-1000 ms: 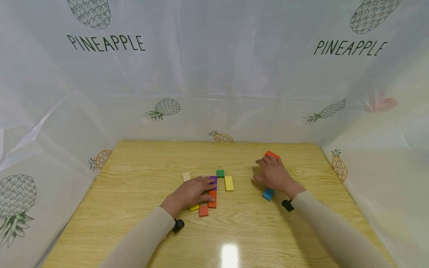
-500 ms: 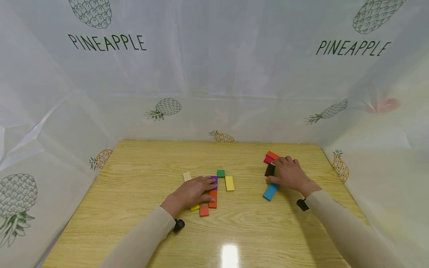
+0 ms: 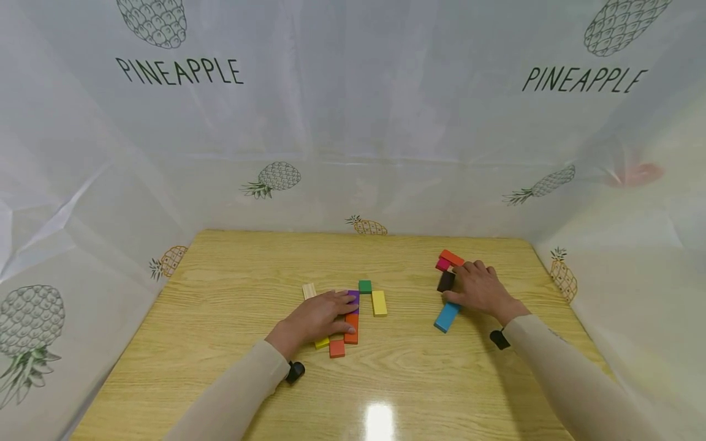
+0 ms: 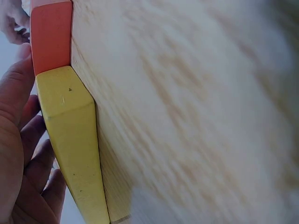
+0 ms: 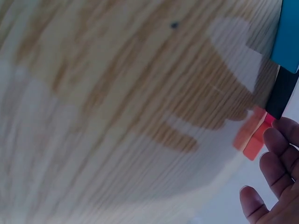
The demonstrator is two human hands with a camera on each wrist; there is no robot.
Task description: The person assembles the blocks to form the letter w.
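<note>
My left hand (image 3: 318, 315) lies palm down over a cluster of wooden blocks. Its fingertips rest on a purple block (image 3: 353, 298), its thumb on an orange block (image 3: 351, 337). A yellow block (image 4: 74, 140) and a red block (image 4: 52, 39) show beside the hand in the left wrist view. At the right, my right hand (image 3: 482, 291) spreads beside a black block (image 3: 446, 281), thumb touching the end of a blue block (image 3: 447, 317). Beyond its fingers lie an orange-red block (image 3: 452, 256) and a magenta block (image 3: 442, 264). The palm hides what lies beneath it.
Between the hands, a green block (image 3: 365, 286) and a pale yellow block (image 3: 379, 304) lie on the wooden table (image 3: 408, 380). A plain wood-coloured block (image 3: 309, 291) pokes out behind the left hand. A white pineapple-print sheet (image 3: 364, 122) surrounds the table's back and sides.
My right hand has shifted right and uncovered the black and magenta blocks and more of the blue one; it has hardly moved in the last half second. My left hand stays put.
</note>
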